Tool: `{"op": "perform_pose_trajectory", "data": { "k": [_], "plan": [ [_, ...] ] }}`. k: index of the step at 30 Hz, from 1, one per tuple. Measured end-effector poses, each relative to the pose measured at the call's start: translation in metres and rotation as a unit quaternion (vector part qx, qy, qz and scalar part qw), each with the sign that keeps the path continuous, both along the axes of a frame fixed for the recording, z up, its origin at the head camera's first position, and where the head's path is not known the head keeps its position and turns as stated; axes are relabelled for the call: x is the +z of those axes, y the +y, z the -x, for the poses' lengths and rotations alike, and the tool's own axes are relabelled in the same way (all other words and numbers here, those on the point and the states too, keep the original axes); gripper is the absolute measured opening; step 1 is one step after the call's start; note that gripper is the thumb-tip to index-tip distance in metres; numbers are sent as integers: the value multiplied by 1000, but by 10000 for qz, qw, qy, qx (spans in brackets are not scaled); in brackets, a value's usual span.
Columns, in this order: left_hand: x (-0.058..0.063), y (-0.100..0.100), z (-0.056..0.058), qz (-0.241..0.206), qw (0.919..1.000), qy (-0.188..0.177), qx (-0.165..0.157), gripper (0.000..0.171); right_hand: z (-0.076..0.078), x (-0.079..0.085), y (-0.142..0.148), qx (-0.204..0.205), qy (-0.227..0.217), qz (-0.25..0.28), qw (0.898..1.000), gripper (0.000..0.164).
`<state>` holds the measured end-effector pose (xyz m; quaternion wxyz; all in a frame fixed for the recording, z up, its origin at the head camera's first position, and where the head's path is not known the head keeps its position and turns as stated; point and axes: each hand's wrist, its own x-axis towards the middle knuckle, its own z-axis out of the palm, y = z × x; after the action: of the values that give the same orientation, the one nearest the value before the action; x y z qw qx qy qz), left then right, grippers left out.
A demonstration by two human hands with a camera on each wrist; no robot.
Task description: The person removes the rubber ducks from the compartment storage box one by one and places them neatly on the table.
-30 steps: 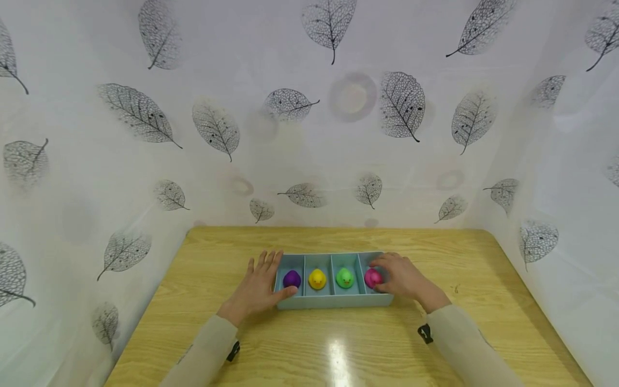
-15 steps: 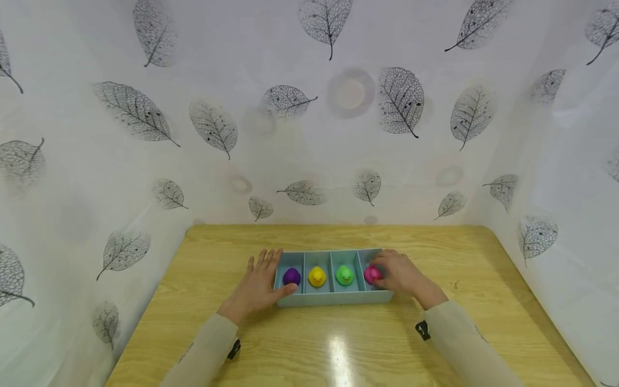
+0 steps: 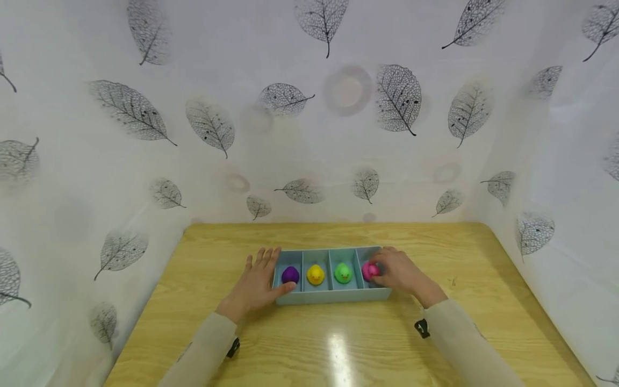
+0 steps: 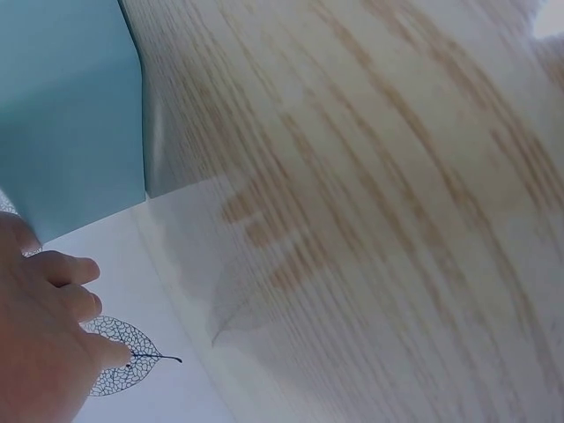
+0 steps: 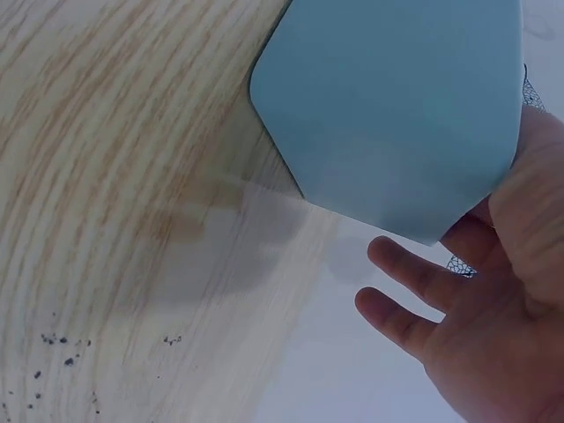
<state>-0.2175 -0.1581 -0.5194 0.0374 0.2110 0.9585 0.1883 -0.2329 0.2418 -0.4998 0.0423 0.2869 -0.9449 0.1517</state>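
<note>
A pale blue tray (image 3: 333,297) with a row of compartments sits on the table. A purple rubber duck (image 3: 290,274), a yellow one (image 3: 315,274) and a green one (image 3: 343,273) each have their own compartment. In the rightmost compartment my right hand (image 3: 403,277) pinches a pink rubber duck (image 3: 369,271) between thumb and fingers. My left hand (image 3: 251,285) rests at the tray's left end, fingers straight and thumb across the front rim. From the right wrist, two fingers (image 5: 410,273) show spread beyond the tray's end wall (image 5: 397,115), which hides the ducks.
The wooden table (image 3: 290,344) has a bright reflection in front of the tray. White cloth (image 3: 232,129) with a leaf print hangs behind and along both sides. Dark specks (image 5: 66,357) mark the table in the right wrist view.
The pink duck has turned within its compartment and shifted slightly left, with my right fingers and thumb closing around it. My left hand keeps its place on the tray. The head view has tilted slightly.
</note>
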Motion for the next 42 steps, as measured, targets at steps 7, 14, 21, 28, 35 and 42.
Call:
{"op": "perform_pose_trajectory", "data": {
  "k": [7, 14, 21, 28, 35, 42],
  "plan": [
    [-3, 0, 1, -34, 10000, 38, -32, 106, -1, 6, 1, -138, -181, 491, 9985, 32],
    [-3, -1, 2, -46, 10000, -51, -15, 106, -2, 15, 5, -483, -530, 892, 9934, 34],
    [-1, 0, 0, -36, 10000, -72, -3, 106, -4, 19, 13, -869, -1207, 1421, 9786, 36],
    [-6, -1, 2, -13, 10000, 6, -9, 106, -6, 25, 17, -1033, -878, 1719, 9757, 33],
    [-5, -1, 1, -62, 10000, -10, 1, 105, -4, 24, 27, -844, -835, 2169, 9690, 33],
    [-4, -1, 1, -77, 10000, -20, -2, 105, -5, 18, 32, -814, -510, 2337, 9676, 28]
  ]
}}
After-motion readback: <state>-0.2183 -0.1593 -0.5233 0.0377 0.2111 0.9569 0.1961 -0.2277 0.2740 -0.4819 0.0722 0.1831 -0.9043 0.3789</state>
